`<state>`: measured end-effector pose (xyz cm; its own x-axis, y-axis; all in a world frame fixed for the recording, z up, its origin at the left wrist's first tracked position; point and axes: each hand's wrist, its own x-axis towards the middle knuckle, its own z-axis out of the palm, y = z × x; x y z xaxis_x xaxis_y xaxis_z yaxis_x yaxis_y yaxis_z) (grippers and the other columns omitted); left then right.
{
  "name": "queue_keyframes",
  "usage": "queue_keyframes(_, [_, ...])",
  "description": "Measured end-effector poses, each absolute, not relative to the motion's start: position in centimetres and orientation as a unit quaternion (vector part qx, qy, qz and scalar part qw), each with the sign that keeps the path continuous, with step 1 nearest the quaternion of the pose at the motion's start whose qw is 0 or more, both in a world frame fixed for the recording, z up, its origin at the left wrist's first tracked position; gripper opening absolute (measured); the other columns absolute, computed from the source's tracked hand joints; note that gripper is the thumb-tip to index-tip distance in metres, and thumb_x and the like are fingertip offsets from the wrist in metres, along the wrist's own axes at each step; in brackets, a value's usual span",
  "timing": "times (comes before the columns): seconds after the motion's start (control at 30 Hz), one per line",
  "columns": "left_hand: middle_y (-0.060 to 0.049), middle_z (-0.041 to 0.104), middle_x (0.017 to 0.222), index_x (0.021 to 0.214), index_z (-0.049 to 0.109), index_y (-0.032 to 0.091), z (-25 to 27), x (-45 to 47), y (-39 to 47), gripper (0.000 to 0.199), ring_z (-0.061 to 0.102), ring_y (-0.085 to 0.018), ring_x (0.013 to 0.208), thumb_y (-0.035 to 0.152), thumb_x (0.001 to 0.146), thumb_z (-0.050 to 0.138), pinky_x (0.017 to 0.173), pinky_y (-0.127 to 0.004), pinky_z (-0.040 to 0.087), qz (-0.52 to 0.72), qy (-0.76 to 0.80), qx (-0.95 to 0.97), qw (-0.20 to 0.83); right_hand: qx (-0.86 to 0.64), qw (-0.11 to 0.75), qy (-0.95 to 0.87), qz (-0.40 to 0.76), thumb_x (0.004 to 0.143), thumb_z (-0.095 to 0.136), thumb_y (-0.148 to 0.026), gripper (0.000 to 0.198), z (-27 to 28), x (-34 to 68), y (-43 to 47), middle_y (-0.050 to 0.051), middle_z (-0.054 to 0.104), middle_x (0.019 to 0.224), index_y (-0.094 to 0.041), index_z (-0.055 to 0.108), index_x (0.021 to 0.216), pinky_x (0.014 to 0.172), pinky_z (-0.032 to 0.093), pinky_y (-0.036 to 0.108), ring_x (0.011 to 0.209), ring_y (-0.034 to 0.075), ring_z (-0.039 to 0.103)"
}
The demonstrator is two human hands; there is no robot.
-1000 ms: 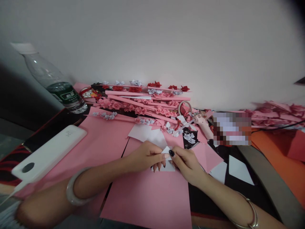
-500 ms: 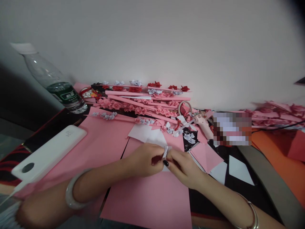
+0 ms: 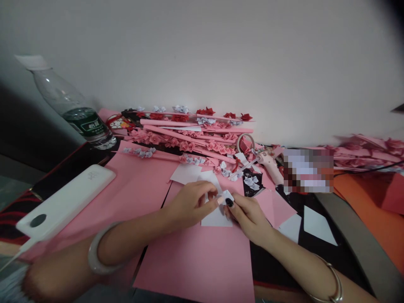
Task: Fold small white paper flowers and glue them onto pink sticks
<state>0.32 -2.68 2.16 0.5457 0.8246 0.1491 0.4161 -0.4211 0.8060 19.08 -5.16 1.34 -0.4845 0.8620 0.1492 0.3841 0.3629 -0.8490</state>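
The white paper (image 3: 217, 215) lies flat again on the pink sheet (image 3: 195, 261) — half a second ago it was bunched upright between the fingers. Left hand (image 3: 189, 204) and right hand (image 3: 248, 212) both pinch its top corner (image 3: 226, 197) — the fold looks freshly pressed.

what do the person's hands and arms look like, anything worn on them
Both forearms are bare, no sleeves in view. The left wrist carries a thick, smooth, pale whitish bangle. The right wrist has a thin silver-coloured metal bangle. On the right hand a thumbnail is painted black; the left hand shows a lighter, pale nail. No rings or watch can be made out.
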Motion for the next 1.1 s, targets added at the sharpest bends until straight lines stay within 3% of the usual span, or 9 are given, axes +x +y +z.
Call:
queue_keyframes(0.17, [0.002, 0.052, 0.058, 0.067, 0.053, 0.015, 1.98, 0.54, -2.75, 0.032, 0.05, -0.009, 0.058, 0.024, 0.09, 0.033, 0.058, -0.019, 0.037, 0.268, 0.362, 0.788, 0.42, -0.451, 0.308, -0.76, 0.352, 0.089, 0.037, -0.025, 0.024, 0.99, 19.09, -5.03, -0.003, 0.042, 0.057, -0.018, 0.044, 0.067, 0.046, 0.03, 0.021, 0.048, 0.009, 0.038])
queue_keyframes(0.27, [0.002, 0.053, 0.058, 0.061, 0.049, 0.015, 1.61, 0.62, -2.81, 0.033, 0.051, -0.009, 0.059, 0.021, 0.089, 0.034, 0.057, -0.019, 0.036, 0.276, 0.387, 0.778, 0.41, -0.496, 0.347, -0.737, 0.301, 0.086, 0.041, -0.02, 0.006, 0.77, 19.06, -5.06, -0.004, 0.042, 0.061, -0.019, 0.047, 0.086, 0.046, 0.031, 0.021, 0.049, 0.009, 0.039])
queue_keyframes(0.4, [0.003, 0.05, 0.055, 0.058, 0.048, 0.015, 1.3, 0.59, -2.84, 0.032, 0.046, -0.008, 0.054, 0.019, 0.087, 0.036, 0.053, -0.019, 0.032, 0.277, 0.399, 0.793, 0.368, -0.49, 0.356, -0.746, 0.278, 0.083, 0.043, -0.016, 0.024, 0.82, 18.82, -5.25, -0.003, 0.046, 0.064, -0.02, 0.044, 0.107, 0.046, 0.034, 0.02, 0.05, 0.01, 0.042])
queue_keyframes(0.7, [0.004, 0.043, 0.053, 0.062, 0.052, 0.015, 1.32, 0.69, -2.97, 0.029, 0.04, -0.008, 0.05, 0.019, 0.086, 0.036, 0.051, -0.02, 0.029, 0.26, 0.391, 0.826, 0.313, -0.475, 0.36, -0.761, 0.257, 0.079, 0.044, -0.011, 0.03, 1.08, 18.56, -5.26, 0.001, 0.056, 0.077, -0.02, 0.049, 0.107, 0.046, 0.038, 0.02, 0.056, 0.009, 0.051])
queue_keyframes(1.0, [0.004, 0.035, 0.054, 0.057, 0.039, 0.016, 1.32, 0.73, -3.04, 0.028, 0.034, -0.008, 0.05, 0.016, 0.085, 0.038, 0.049, -0.022, 0.025, 0.275, 0.354, 0.851, 0.273, -0.503, 0.36, -0.743, 0.255, 0.077, 0.046, -0.01, 0.029, 1.04, 18.54, -5.42, -0.001, 0.054, 0.068, -0.019, 0.051, 0.103, 0.046, 0.038, 0.021, 0.051, 0.009, 0.047])
queue_keyframes(1.1, [0.004, 0.034, 0.054, 0.055, 0.038, 0.016, 1.38, 0.78, -3.12, 0.03, 0.032, -0.008, 0.05, 0.017, 0.085, 0.037, 0.049, -0.022, 0.024, 0.285, 0.347, 0.851, 0.274, -0.512, 0.371, -0.729, 0.261, 0.08, 0.045, -0.01, 0.026, 0.92, 18.66, -5.25, 0.002, 0.056, 0.076, -0.02, 0.053, 0.102, 0.049, 0.04, 0.023, 0.055, 0.011, 0.049])
